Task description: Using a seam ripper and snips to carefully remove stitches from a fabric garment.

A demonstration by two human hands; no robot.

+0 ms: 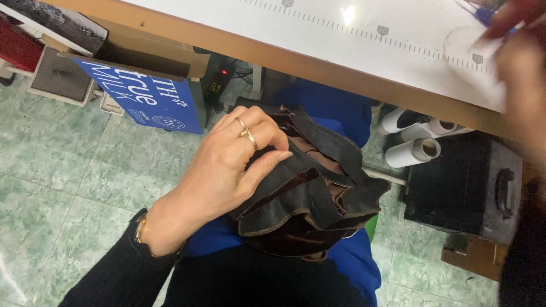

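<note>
Floor (68,165): green marbled tiles, lower left of the frame, the widest open room, bare up to the boxes.
Desk (352,68): white top with a printed ruler strip and a wood edge, crossing the upper frame on a slant; its edge overhangs the lap.
Black case (463,187): right of centre, under the desk, with a handle on its side; it closes off the right.
Cardboard box (145,91): upper left, blue printed front, flaps open; contents hidden.
Dark brown fabric bundle (307,199): centre, folded layers with raw edges, lying on the lap over blue cloth (355,264).
Left hand (233,167): centre, two rings, fingers curled over the bundle's left side, gripping it.
Right hand (520,62): upper right, blurred, above the desk; cannot tell its grip.
Paper rolls (412,150): three, white, lying between desk edge and case.
</note>
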